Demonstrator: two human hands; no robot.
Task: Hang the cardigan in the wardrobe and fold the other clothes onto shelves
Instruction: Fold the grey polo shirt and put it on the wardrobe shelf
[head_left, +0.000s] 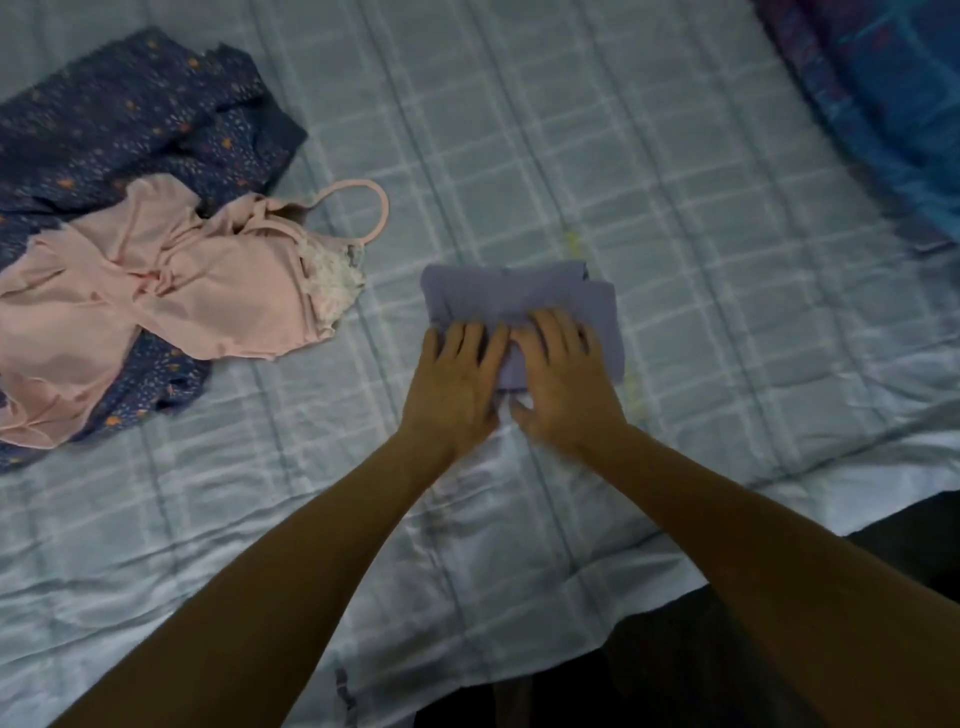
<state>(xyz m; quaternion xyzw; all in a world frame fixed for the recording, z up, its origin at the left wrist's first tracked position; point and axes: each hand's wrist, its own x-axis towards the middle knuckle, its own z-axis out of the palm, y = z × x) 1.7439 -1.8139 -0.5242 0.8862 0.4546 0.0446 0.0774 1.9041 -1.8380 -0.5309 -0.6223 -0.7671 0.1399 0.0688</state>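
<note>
purple garment (519, 296): folded into a compact rectangle, lying flat on the bed sheet (675, 234), just right of frame centre
left hand (457, 379): palm down on the near left part of the purple garment, fingers straight and spread, pressing, gripping nothing
right hand (563, 379): palm down on the near right part of the same piece, fingers straight and slightly spread, pressing, nothing pinched
hands: side by side, index fingers nearly touching; thumbs sit at the garment's near edge
forearms: both bare, coming in from the bottom of the frame
pink camisole (156, 306): left of frame, unfolded and crumpled, well apart from the purple garment
strap (363, 202): loops out from the camisole's top onto the sheet
lace trim (332, 280): white, on the camisole's right edge
navy floral garment (119, 130): upper left, spread loose, lying under the camisole
bed sheet: pale blue check, wrinkled toward the near edge
blue patterned fabric (893, 93): upper right corner, blurred, cannot tell what it is
</note>
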